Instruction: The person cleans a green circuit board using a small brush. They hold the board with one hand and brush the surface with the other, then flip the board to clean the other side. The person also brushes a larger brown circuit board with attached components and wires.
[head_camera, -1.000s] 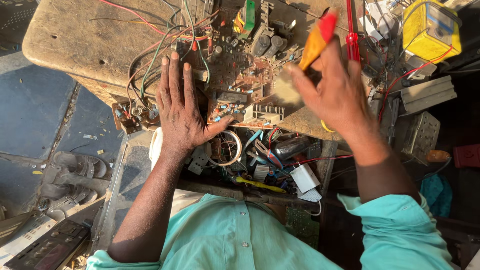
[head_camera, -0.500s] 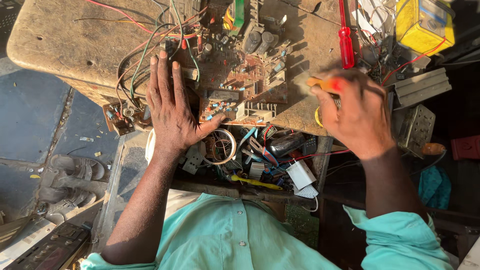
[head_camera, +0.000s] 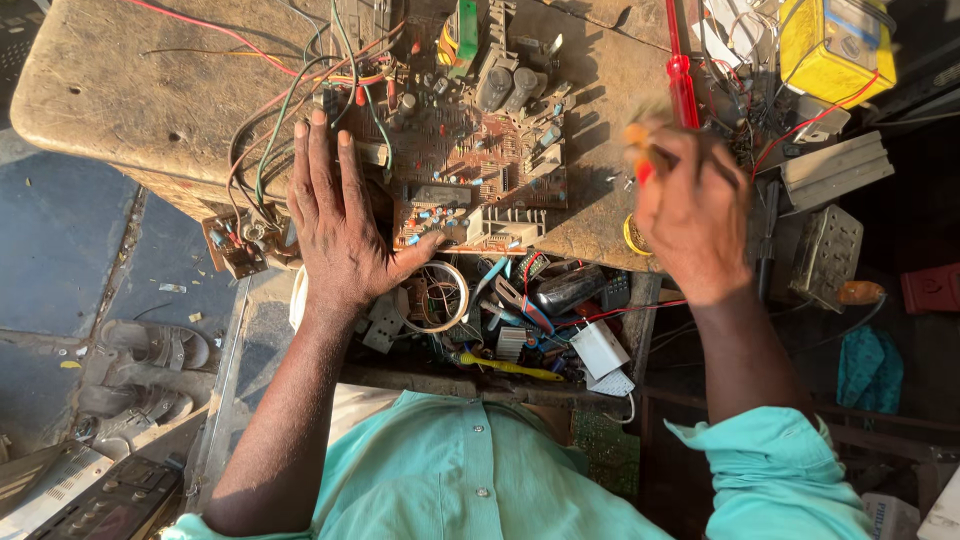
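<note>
The left hand (head_camera: 335, 225) lies open and flat, steadying the brown, component-crowded circuit board (head_camera: 470, 165) on the worn wooden surface (head_camera: 130, 90). The right hand (head_camera: 695, 215), closed around a blurred orange-handled tool (head_camera: 640, 145), hovers beside it, not yet touching the board.

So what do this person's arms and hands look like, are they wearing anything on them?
Both arms are bare from above the elbow down. The left hand and right hand wear no gloves, rings or watch that I can see. A turquoise button-front shirt has short, loose sleeves, the right one cuffed.

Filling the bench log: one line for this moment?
left hand: flat beside circuit board | right hand: grips orange-handled tool | red screwdriver: on bench
</note>
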